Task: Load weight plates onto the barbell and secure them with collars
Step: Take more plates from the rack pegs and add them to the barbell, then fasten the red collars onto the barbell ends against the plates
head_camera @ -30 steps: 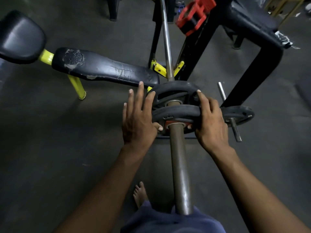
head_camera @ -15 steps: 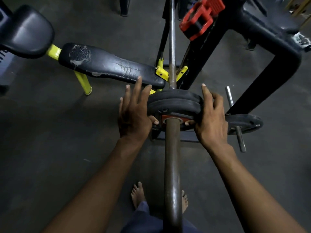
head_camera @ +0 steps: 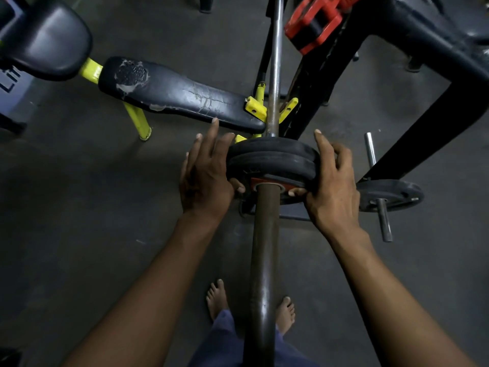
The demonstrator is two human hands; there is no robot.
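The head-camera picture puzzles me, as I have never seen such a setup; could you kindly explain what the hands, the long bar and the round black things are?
The camera sits on the person's head and looks down, so both forearms and bare feet show. The long bar is a barbell running away from the viewer. Two black weight plates are on it. The left hand lies against the plates' left edge with straight fingers. The right hand lies against the right edge; both thumbs are on the near face. Beyond lie a worn black bench, another plate on a short peg, and red collars on the black rack, not yet fitted.
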